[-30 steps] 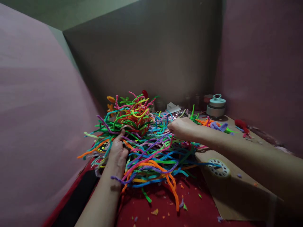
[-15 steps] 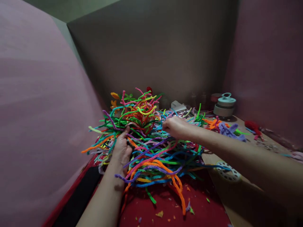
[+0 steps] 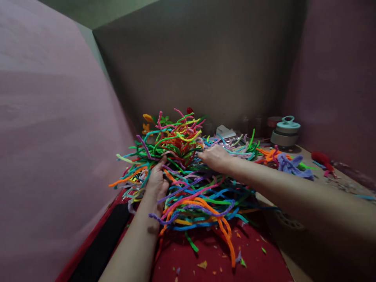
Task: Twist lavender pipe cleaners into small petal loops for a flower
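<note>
A large tangled heap of fuzzy, many-coloured pipe cleaners (image 3: pixel 202 199) lies in front of me. On its left side my left hand (image 3: pixel 158 180) is closed around some of the strands, its thumb on top and its other fingers partly hidden. Red, green, yellow and pink pipe cleaners (image 3: pixel 185 137) rise in a bushy clump just beyond that thumb. My right hand (image 3: pixel 216 158) is closed at the right side of this clump, fingertips pinching among the pipe cleaners. Exactly which strand it pinches is hidden.
Under the heap is a red surface (image 3: pixel 246 258) dotted with fuzzy scraps. To the right stand a lidded container (image 3: pixel 284 133) with a light-blue top and a purple fuzzy piece (image 3: pixel 293 166). A round disc with holes (image 3: pixel 289 221) lies below my right forearm. Walls close in around.
The whole view has shifted, so everything appears slightly farther right. My right hand has moved a little left toward the clump. My left hand keeps its hold.
</note>
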The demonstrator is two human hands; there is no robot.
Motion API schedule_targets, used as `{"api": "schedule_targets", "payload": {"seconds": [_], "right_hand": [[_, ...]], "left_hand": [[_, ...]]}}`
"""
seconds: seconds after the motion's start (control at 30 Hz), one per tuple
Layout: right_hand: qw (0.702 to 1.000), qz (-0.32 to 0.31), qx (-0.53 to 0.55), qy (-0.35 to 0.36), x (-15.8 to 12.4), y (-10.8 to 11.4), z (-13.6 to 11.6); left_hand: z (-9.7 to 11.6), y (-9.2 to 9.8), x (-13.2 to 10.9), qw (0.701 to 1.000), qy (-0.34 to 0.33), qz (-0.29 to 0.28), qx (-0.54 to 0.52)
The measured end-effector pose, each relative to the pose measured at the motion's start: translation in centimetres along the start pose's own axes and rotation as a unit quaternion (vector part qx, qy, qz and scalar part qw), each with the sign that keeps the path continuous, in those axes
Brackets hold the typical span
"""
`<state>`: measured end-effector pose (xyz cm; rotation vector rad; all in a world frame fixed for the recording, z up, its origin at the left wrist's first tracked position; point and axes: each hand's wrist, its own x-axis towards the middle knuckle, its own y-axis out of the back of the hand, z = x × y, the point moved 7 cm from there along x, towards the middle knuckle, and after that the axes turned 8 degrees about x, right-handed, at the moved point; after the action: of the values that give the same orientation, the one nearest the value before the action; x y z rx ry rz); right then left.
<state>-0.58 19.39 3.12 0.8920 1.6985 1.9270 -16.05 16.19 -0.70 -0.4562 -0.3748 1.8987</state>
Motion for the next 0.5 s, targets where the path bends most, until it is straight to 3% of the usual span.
{"api": "schedule_targets", "payload": {"seconds": [0.07,0.13,0.2,0.3,0.4,0.5], "right_hand": [[1.0,0.017,-0.016,-0.011,-2.2,1.3,0.9],[0.996,0.083,-0.039,-0.011,-5.1,3.4,2.0],[0.985,0.164,-0.033,-0.045,-8.7,5.5,4.0],[0.971,0.216,0.033,-0.098,-13.9,7.6,8.0],[0.939,0.189,0.15,-0.246,-18.0,7.9,13.3],[0.876,0.125,0.244,-0.397,-20.5,6.2,17.5]], "left_hand": [[0.0,-0.1,0.0,1.0,-0.003,-0.002,-0.002],[-0.1,-0.2,-0.1,1.0,-0.004,-0.005,-0.007],[-0.1,-0.3,-0.2,1.0,-0.001,-0.005,-0.008],[0.0,-0.3,-0.3,1.0,-0.001,0.009,0.027],[0.2,-0.4,-0.3,0.999,-0.014,0.013,0.038],[0.3,-0.6,-0.2,0.999,-0.016,0.008,0.042]]}}
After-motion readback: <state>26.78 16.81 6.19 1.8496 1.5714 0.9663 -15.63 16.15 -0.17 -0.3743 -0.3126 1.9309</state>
